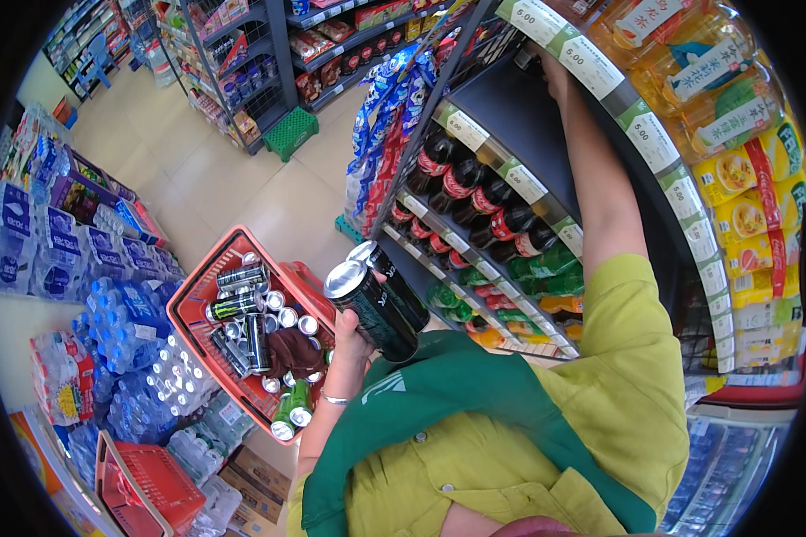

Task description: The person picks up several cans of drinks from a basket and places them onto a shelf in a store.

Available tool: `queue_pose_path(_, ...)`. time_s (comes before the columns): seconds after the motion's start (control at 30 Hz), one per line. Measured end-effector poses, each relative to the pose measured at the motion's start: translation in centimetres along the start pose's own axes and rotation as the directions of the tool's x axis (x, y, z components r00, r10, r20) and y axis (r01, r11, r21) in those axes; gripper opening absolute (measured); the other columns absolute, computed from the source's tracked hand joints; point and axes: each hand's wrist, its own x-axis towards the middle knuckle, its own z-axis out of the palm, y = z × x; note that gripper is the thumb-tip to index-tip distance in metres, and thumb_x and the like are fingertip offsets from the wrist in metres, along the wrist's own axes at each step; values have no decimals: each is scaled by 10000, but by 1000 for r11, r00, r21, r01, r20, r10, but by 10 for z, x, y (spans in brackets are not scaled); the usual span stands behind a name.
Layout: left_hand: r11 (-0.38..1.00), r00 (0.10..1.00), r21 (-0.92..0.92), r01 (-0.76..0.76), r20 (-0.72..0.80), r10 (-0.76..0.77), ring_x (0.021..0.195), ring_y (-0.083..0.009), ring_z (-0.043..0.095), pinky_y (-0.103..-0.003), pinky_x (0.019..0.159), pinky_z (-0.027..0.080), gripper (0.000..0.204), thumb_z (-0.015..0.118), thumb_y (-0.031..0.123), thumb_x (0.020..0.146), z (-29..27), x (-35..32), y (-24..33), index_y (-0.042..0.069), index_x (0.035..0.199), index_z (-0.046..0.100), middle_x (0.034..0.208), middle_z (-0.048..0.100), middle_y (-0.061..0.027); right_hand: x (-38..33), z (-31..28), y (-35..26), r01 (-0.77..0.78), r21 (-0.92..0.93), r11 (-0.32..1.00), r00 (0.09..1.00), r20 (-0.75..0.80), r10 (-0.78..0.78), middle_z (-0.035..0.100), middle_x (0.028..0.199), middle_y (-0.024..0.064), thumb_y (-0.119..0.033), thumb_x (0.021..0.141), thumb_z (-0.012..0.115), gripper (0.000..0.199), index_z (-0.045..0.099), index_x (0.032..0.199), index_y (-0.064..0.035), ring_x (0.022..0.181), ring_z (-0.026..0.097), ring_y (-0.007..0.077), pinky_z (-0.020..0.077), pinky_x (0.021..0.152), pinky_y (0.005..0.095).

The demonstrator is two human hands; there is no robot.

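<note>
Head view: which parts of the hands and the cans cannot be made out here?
- Right hand: its grip is hidden deep in the dark shelf, so what it holds cannot be told.
- Left hand: its fingers are behind the two black cans.
- Red basket: the lower cans are covered by the upper ones and a brown cloth.

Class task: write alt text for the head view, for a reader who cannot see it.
A person's left hand holds two black drink cans above a red shopping basket of cans, while the right hand reaches into a dark store shelf above rows of bottles.
</note>
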Motion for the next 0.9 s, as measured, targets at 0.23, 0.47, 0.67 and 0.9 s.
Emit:
queue_pose_path(0.23, 999, 1000, -35, 5, -12, -5, 939, -164, 569, -311, 811, 490, 828, 734, 559, 664, -2, 0, -2, 4, 1206, 447, 1106, 564, -87, -9, -11, -22, -209, -265, 941, 977, -20, 211, 472, 1251, 104, -464, 751, 694, 709, 396, 1320, -163, 1097, 486, 311, 443, 846, 504)
queue_pose_path(0.47, 999, 1000, -46, 22, 13, -21, 930, -156, 570, -304, 789, 498, 852, 735, 572, 653, 6, 9, 7, 3, 1215, 439, 1104, 562, -89, 22, -20, 3, -252, -338, 907, 947, 105, 302, 522, 1168, 137, -430, 765, 689, 688, 405, 1305, -112, 990, 555, 288, 503, 757, 422)
queue_pose_path(0.67, 999, 994, -11, -35, 99, 36, 944, -172, 570, -320, 804, 502, 832, 661, 631, 691, 33, 19, 18, 3, 1194, 451, 1086, 547, -84, -5, -16, -35, -85, -234, 969, 992, 76, 105, 531, 1111, 135, -335, 768, 713, 682, 375, 1317, -112, 882, 585, 267, 537, 632, 390)
queue_pose_path(0.9, 980, 977, -6, -198, 82, 198, 936, -222, 563, -352, 826, 488, 808, 526, 717, 739, 58, 16, 41, 20, 1146, 473, 1029, 561, -122, -164, -23, -124, -54, 72, 996, 945, 325, 28, 582, 1097, 97, -247, 875, 598, 408, 525, 1199, -9, 988, 562, 167, 454, 841, 293)
